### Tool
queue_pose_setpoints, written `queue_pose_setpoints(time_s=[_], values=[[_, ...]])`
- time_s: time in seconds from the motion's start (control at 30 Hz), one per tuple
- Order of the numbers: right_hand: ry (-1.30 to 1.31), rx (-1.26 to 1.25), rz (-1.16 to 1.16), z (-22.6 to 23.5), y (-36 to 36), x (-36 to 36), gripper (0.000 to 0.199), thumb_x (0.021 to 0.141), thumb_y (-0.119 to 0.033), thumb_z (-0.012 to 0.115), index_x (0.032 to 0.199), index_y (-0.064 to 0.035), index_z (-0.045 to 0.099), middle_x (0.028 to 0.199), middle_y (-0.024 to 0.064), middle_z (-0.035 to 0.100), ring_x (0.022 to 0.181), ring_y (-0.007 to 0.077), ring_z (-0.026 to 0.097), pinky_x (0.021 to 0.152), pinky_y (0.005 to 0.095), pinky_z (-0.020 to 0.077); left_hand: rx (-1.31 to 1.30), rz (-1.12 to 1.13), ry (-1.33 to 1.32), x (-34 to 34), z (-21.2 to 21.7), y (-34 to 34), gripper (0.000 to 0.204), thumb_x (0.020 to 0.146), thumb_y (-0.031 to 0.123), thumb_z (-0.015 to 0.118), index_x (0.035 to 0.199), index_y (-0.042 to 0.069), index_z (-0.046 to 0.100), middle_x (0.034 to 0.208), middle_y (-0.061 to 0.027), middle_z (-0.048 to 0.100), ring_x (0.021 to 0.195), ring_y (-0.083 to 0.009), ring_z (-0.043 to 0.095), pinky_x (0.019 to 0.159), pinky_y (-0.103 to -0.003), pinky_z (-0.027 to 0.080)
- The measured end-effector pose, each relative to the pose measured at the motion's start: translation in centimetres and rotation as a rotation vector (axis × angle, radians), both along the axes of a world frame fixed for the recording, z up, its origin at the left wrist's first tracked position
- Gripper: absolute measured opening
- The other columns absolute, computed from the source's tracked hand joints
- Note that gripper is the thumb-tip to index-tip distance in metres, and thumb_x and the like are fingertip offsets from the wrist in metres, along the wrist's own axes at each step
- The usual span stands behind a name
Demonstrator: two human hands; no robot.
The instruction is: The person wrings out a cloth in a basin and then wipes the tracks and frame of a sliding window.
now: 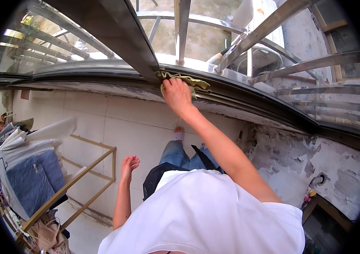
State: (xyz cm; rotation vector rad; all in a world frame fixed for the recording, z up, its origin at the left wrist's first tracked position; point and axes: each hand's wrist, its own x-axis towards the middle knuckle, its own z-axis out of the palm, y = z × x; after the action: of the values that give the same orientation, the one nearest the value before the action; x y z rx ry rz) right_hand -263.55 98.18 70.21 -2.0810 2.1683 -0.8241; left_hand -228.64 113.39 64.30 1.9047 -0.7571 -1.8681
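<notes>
My right hand (177, 95) is closed on a green cloth (197, 83) and presses it into the dark metal track (226, 92) of the sliding window. The cloth lies bunched along the track, right beside the foot of the dark upright window frame (140, 46). Part of it hangs over the inner edge, under my fingers. My left hand (130, 164) hangs at my side, away from the window, its fingers loosely bent with nothing in them.
Metal security bars (183, 29) stand outside the window. At the left, a brass-coloured rack frame (91, 167) stands beside hanging clothes, among them a blue garment (34, 178). A wall with peeling paint (290, 156) and a pipe (317, 180) is at the right. Pale tiles (125, 114) lie below.
</notes>
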Motion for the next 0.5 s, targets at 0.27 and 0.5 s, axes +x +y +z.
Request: queue_pose_setpoints(time_s=[0.27, 0.5], values=[[0.224, 0.215, 0.021, 1.7, -0.6, -0.3, 0.011, 0.079, -0.017, 0.055, 0.081, -0.0117, 0.064, 0.082, 0.0054, 0.059, 0.083, 0.0205, 0.057, 0.067, 0.0381, 0.04, -0.036, -0.021, -0.009, 1.1, 0.6, -1.3, 0.025, 0.093, 0.029, 0.048, 0.101, 0.008, 0.057, 0.092, -0.0056, 0.063, 0.084, -0.0147, 0.063, 0.071, -0.026, 0.05], [0.373, 0.183, 0.052, 1.4, 1.3, -3.0, 0.01, 0.077, -0.018, 0.055, 0.08, -0.013, 0.063, 0.078, 0.0031, 0.058, 0.08, 0.0193, 0.058, 0.062, 0.0348, 0.0425, -0.017, 0.017, -0.03, 0.6, 0.6, -0.1, 0.022, 0.092, 0.028, 0.048, 0.099, 0.009, 0.058, 0.09, -0.0055, 0.063, 0.082, -0.0144, 0.063, 0.068, -0.025, 0.051]])
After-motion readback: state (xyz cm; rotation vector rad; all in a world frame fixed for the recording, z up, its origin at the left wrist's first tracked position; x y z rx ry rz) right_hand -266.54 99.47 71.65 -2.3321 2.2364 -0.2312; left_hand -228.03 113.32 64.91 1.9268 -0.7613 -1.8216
